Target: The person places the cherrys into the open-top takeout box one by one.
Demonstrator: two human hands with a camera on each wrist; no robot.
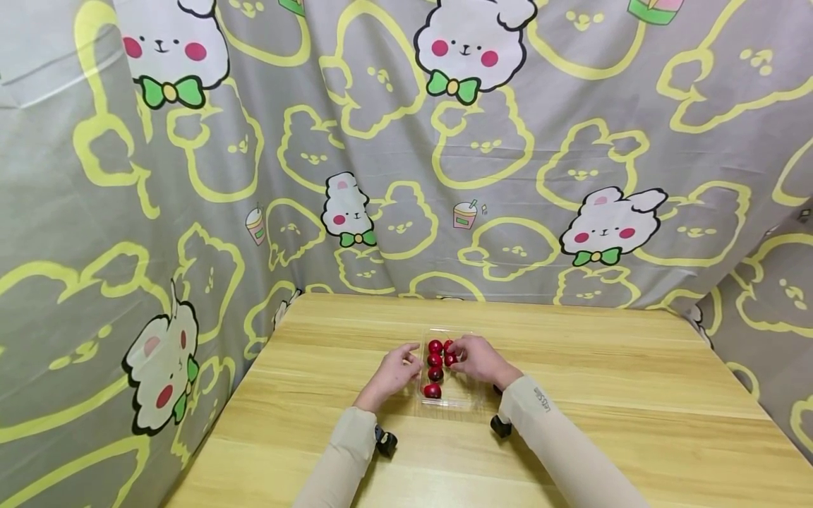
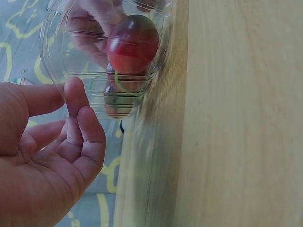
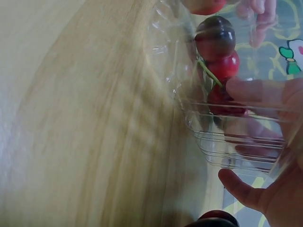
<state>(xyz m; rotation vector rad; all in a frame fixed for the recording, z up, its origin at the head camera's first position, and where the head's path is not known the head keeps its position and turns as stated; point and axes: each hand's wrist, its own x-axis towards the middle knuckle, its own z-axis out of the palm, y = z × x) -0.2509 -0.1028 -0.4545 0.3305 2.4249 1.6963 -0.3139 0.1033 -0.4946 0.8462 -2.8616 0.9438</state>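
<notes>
A clear plastic box (image 1: 466,391) sits on the table with several dark red cherries in it. Four-sided and low, it holds them in a left row and a shorter right one. My right hand (image 1: 479,358) reaches in over the right side and pinches a cherry (image 3: 222,100) between thumb and fingers; a green stem (image 3: 208,72) shows beside it. My left hand (image 1: 395,368) is at the box's left wall, fingers loosely bent, fingertips right at the rim in the left wrist view. The nearest cherry (image 1: 432,391) lies at the box's front left corner.
The wooden table (image 1: 603,395) spreads around the box on all sides. A grey curtain (image 1: 394,155) with cartoon animals hangs behind it and along the left. Dark wrist straps (image 1: 385,441) sit at both cuffs.
</notes>
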